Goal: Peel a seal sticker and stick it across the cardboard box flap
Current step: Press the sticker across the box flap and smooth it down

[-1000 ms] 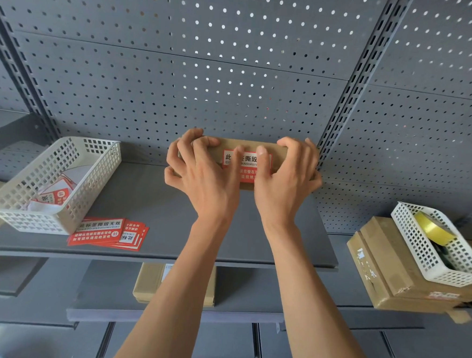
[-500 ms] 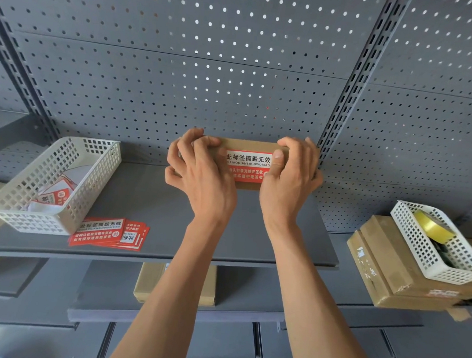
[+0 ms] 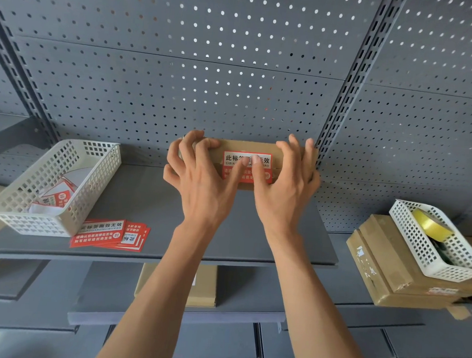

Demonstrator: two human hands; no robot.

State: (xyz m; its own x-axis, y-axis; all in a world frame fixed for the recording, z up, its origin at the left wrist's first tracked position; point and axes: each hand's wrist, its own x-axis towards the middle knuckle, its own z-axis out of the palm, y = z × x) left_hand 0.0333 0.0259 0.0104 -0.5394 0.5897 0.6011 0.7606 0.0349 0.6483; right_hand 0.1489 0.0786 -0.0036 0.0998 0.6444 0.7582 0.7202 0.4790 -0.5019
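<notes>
A flat brown cardboard box (image 3: 276,151) lies at the back of the grey shelf (image 3: 143,206), against the pegboard. A red-and-white seal sticker (image 3: 232,159) lies across its flap edge. My left hand (image 3: 201,182) grips the box's left end, its thumb pressed on the sticker's middle. My right hand (image 3: 284,187) holds the right end, its thumb touching the sticker beside the left thumb. The sticker's centre and the box's ends are hidden by my fingers.
A stack of red seal stickers (image 3: 111,234) lies at the shelf's front left, beside a white basket (image 3: 52,188) with used backing papers. At right, a white basket (image 3: 437,240) with a yellow tape roll (image 3: 430,226) sits on cardboard boxes (image 3: 385,267). Another box (image 3: 202,285) lies on the lower shelf.
Both thumbs have come back together at the sticker's middle after sliding apart toward its ends. The box has stayed in place.
</notes>
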